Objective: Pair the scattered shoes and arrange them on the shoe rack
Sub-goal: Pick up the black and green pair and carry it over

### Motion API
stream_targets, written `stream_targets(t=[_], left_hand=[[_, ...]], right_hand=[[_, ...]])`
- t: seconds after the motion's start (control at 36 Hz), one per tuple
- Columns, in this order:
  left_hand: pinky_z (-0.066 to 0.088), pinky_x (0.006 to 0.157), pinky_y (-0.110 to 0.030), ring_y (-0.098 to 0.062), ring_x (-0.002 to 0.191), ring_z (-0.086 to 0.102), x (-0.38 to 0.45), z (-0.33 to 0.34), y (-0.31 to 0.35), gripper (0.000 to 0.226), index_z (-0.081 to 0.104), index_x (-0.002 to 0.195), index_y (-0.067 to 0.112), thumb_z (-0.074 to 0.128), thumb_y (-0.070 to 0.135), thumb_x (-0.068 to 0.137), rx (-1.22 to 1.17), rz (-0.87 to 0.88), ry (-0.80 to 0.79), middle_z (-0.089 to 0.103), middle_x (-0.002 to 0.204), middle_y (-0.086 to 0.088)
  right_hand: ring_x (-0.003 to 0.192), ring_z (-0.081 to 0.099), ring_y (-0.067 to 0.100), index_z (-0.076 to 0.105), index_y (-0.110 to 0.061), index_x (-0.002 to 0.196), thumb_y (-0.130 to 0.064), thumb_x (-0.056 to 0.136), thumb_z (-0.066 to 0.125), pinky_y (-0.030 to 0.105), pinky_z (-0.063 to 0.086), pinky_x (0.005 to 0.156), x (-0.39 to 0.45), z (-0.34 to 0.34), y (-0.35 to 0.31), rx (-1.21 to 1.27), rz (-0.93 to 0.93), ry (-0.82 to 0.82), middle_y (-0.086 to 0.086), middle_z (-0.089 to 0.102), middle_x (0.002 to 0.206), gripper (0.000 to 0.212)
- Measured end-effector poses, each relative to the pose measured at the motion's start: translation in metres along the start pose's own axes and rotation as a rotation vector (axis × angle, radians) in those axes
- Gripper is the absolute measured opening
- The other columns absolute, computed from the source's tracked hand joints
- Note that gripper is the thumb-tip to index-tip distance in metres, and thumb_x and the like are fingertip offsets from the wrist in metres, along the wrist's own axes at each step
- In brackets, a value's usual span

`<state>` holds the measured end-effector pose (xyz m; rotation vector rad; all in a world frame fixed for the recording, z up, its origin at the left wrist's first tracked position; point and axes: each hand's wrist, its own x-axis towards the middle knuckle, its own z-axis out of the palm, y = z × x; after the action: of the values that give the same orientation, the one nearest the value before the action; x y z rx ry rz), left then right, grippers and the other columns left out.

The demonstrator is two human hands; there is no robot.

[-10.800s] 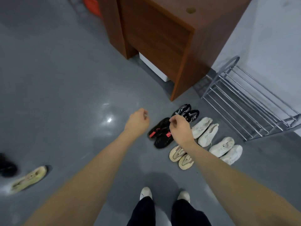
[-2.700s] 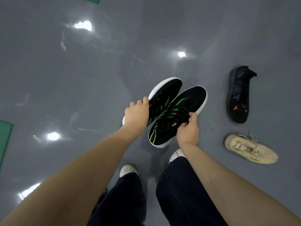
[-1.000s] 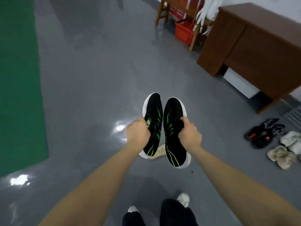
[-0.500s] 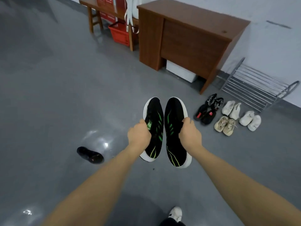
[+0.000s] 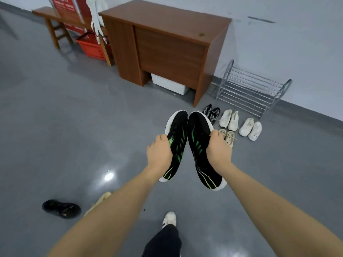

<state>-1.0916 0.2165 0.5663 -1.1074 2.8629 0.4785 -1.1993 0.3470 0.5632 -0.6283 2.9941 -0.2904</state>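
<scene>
From the head camera, two hands each carry one shoe of a black pair with green stripes and white soles, held up in the air side by side, toes pointing away. The left hand (image 5: 160, 152) is closed over the left shoe (image 5: 176, 140); the right hand (image 5: 219, 151) is closed over the right shoe (image 5: 199, 143).

On the grey floor (image 5: 74, 117) ahead, four pairs stand in front of the metal shoe rack (image 5: 250, 91): one black pair (image 5: 212, 112), two white pairs (image 5: 229, 118) (image 5: 250, 127) and one beige pair (image 5: 228, 136), partly hidden behind the right hand. The rack's bars are bare.

Two single shoes lie near the left forearm: one black shoe (image 5: 62, 208) and one beige shoe (image 5: 98, 201), mostly covered by the arm.

A wooden desk (image 5: 167, 43), a bench (image 5: 55, 21) and one red basket (image 5: 91, 46) stand by the wall. The white writing on a red sign (image 5: 63, 6) behind the bench is too blurred to read.
</scene>
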Motion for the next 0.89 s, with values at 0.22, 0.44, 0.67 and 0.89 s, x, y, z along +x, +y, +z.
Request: stream_targets(t=[0.22,0.44,0.67,0.89], left_hand=[[0.034,0.062,-0.035,-0.030,0.070,0.044,0.082,0.021,0.066,0.023,0.046,0.110,0.004,0.038,-0.002,0.089,-0.047,0.033,-0.028,0.040,0.120,-0.010],[0.034,0.063,-0.036,-0.035,0.073,0.052,0.171,0.036,0.142,0.018,0.046,0.107,0.005,0.037,0.002,0.091,-0.082,0.050,-0.082,0.037,0.121,-0.008],[0.035,0.063,-0.035,-0.034,0.076,0.054,0.230,0.053,0.215,0.020,0.047,0.112,0.006,0.037,0.005,0.095,-0.085,0.072,-0.120,0.042,0.121,-0.010],[0.034,0.064,-0.035,-0.038,0.080,0.055,0.279,0.084,0.310,0.018,0.048,0.108,0.005,0.036,0.005,0.095,-0.130,0.066,-0.101,0.044,0.116,-0.013]], right_hand=[[0.083,0.053,0.030,0.043,-0.004,0.105,0.003,0.086,0.040,0.033,0.035,0.062,0.087,-0.002,0.052,-0.005,0.061,-0.009,0.012,0.054,0.104,0.021],[0.088,0.056,0.031,0.044,-0.005,0.103,0.003,0.085,0.041,0.034,0.036,0.063,0.192,-0.005,0.102,0.063,0.177,-0.044,0.012,0.055,0.102,0.020],[0.072,0.052,0.028,0.043,-0.005,0.099,0.004,0.085,0.037,0.033,0.036,0.063,0.256,-0.006,0.164,0.142,0.298,-0.066,0.011,0.055,0.096,0.018],[0.077,0.053,0.026,0.045,-0.008,0.102,0.000,0.085,0.042,0.032,0.030,0.066,0.328,-0.013,0.244,-0.069,0.196,-0.047,0.006,0.059,0.096,0.019]])
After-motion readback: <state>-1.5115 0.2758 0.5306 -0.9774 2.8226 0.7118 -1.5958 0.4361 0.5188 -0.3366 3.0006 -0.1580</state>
